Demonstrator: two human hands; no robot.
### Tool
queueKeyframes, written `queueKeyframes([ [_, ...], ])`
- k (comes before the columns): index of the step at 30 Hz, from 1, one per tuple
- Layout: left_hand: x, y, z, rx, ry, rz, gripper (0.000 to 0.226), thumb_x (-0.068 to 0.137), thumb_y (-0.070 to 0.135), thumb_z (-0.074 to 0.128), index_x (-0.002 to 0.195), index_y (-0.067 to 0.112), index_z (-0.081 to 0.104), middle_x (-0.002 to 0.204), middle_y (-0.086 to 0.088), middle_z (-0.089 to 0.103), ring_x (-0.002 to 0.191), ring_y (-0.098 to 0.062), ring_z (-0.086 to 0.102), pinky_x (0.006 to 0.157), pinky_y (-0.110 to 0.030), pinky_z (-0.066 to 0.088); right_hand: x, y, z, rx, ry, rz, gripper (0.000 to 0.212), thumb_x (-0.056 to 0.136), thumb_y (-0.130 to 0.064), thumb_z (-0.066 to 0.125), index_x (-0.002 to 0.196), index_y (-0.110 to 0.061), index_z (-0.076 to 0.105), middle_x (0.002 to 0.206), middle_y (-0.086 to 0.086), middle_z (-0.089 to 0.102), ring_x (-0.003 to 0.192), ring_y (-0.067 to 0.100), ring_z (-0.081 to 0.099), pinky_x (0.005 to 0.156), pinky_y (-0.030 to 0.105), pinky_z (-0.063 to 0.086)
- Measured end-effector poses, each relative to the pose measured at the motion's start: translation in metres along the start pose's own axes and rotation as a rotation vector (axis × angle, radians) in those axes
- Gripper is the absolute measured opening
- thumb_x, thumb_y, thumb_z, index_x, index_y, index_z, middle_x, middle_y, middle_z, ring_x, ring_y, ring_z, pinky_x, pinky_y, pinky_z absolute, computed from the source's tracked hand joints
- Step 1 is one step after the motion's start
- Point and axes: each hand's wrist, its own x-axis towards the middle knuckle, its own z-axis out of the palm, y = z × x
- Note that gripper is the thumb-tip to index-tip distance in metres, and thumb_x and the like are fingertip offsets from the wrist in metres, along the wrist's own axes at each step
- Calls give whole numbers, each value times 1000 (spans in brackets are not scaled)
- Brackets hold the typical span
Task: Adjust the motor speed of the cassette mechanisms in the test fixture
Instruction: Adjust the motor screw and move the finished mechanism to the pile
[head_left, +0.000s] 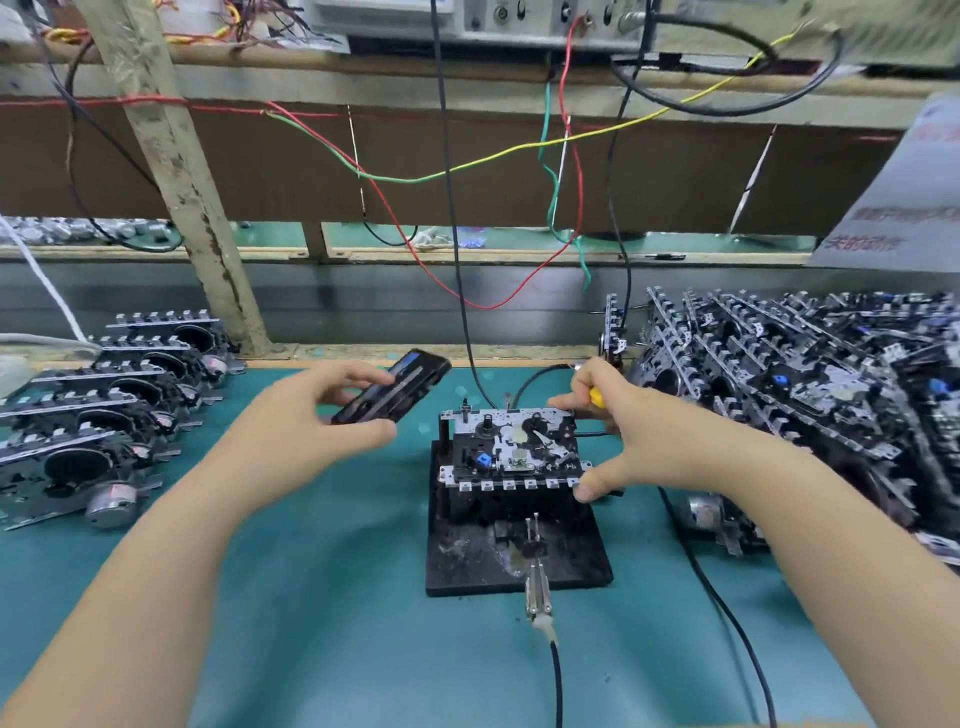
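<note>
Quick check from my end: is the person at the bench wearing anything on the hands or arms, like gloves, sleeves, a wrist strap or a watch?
No. The left hand and right hand are bare, with no gloves or finger cots. Both forearms are uncovered right to the frame's edge, so no sleeves show. No watch, ring, wrist strap or grounding cable shows on either wrist.

Mechanism piles (810, 384) flanking fixture (514, 519)

Left hand (311, 415) fingers curled in a pinch, right hand (639, 431) curled, thumb extended
</note>
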Motion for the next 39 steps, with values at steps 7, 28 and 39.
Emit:
queueKeyframes([
  [7,0,51,49,230,-182,431,30,90,19,73,117,31,71,126,11,65,113,2,44,89,7,19,-12,-9,10,346,217,-182,44,74,-18,56,101,-41,28,147,-35,42,135,10,47,107,30,40],
  [28,10,38,56,382,-263,498,51,77,29,78,124,36,60,145,11,54,130,-1,43,100,-13,33,-7,-6,78,442,784,-189,15,105,-18,50,99,-25,38,96,-14,75,105,-6,67,88,24,49],
  [39,-19,7,79,329,-156,408,84,61,63,82,133,50,40,167,7,-22,153,-19,-21,123,-57,13,-11,-6,82,507,754,-243,19,106,-19,47,101,-33,36,105,3,70,111,-4,66,89,16,46],
])
